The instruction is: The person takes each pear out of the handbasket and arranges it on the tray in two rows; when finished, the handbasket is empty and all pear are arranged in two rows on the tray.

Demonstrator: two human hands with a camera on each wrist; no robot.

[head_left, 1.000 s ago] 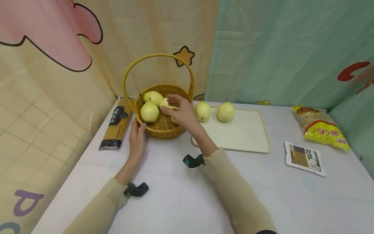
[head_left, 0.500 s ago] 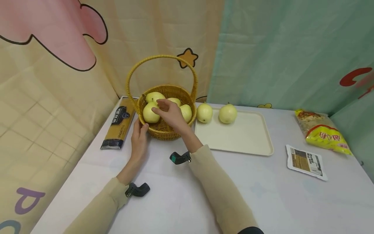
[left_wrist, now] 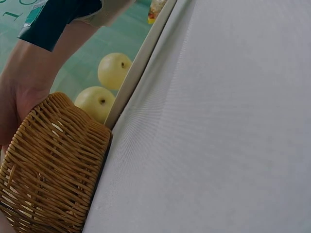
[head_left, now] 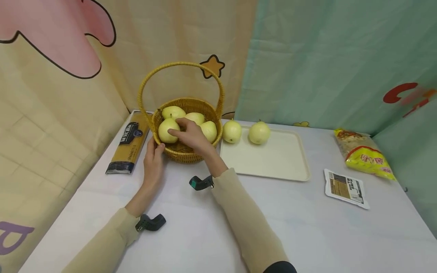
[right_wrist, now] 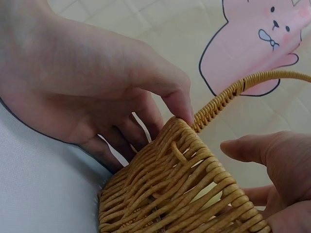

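The wicker basket (head_left: 184,157) holds several pale yellow pears and has a tall arched handle. My left hand (head_left: 153,163) grips its front-left rim, thumb over the edge and fingers against the outer wall; the right wrist view shows this left hand (right_wrist: 107,82) on the weave (right_wrist: 170,179). Inside the basket my right hand (head_left: 194,137) reaches to the front-left pear (head_left: 167,131), thumb and fingertips right at its right side. In the right wrist view my right hand's thumb (right_wrist: 248,148) is extended above the rim, with the fingers partly hidden behind the wicker.
A cream tray (head_left: 273,163) with two pears (head_left: 232,131) at its back left stands right of the basket. A spaghetti pack (head_left: 128,144) lies to the left. Farther right are a yellow food bag (head_left: 367,155) and a white pouch (head_left: 346,189). Curtains (head_left: 307,57) hang behind the table.
My right hand has moved left and down across the basket to the front-left pear, uncovering the pears on the right. The left hand keeps its grip on the rim.
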